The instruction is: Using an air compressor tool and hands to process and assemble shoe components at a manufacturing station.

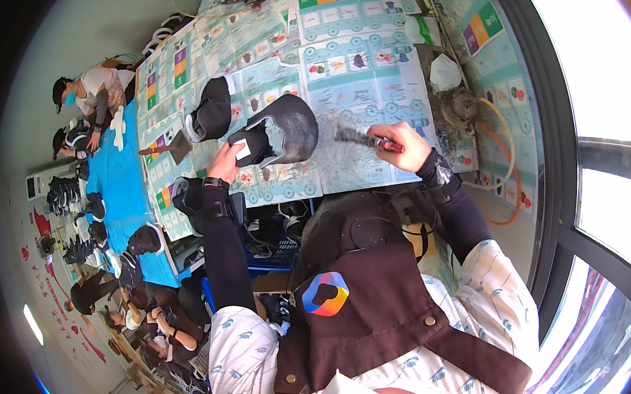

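My left hand (pixel 223 164) is closed on the near left end of a black shoe upper (pixel 300 128), beside a small white label (pixel 243 150). The upper lies on the patterned paper covering the worktable, its pale-edged opening toward me. To its right, my right hand (pixel 409 149) is closed round the red handle of a tool (pixel 352 135). The tool's dark end points left toward the upper, apart from it; blur hides what kind of tool it is. Dark smudges mark the paper beneath.
Left of the upper are a black shoe with white edging (pixel 212 108) and a flat brown tool (pixel 178 148). Another black shoe (pixel 187 195) sits at the near left edge. A blue-covered table (pixel 120 165) adjoins, with co-workers beyond. Hoses (pixel 509 167) and window frames are at right.
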A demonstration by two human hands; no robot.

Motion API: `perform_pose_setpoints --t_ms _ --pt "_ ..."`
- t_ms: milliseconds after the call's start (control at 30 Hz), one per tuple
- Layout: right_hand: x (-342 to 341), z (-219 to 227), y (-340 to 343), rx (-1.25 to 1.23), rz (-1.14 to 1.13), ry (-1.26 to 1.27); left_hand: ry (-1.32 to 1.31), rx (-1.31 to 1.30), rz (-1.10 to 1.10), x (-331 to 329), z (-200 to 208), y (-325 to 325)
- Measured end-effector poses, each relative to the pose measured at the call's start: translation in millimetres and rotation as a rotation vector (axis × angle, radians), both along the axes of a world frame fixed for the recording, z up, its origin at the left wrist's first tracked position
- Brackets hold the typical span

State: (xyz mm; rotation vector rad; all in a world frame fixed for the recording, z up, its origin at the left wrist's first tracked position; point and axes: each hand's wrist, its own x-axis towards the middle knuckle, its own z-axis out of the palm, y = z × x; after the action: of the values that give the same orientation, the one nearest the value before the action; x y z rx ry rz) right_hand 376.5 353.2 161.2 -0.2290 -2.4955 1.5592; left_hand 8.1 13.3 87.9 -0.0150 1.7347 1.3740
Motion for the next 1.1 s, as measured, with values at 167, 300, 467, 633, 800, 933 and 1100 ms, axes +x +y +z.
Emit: perform_pose_setpoints --t_ms 167,300,467,633,800,933,1100 --pt "3 -4 -1 0.037 0.039 -0.029 0.106 0.035 -0.087 -12 -1 -2" --pt "1 0 1 0.055 0.194 -0.128 0.376 -0.051 -0.327 -18 7 10" --pt "-2 5 -6 0.041 0.133 0.044 0.65 -0.165 -0.57 -17 22 37" --pt "-7 10 -10 0.065 0.27 0.004 0.791 -0.122 -0.717 -2 38 60" --pt "-9 12 -13 0.01 0.214 0.043 0.818 -0.276 -0.813 18 50 74" --pt "-4 7 -10 -0.007 0.141 -0.04 0.832 -0.272 -0.822 27 53 76" --pt "2 -4 -3 0.028 0.074 -0.078 0.818 -0.247 -0.82 27 48 71"
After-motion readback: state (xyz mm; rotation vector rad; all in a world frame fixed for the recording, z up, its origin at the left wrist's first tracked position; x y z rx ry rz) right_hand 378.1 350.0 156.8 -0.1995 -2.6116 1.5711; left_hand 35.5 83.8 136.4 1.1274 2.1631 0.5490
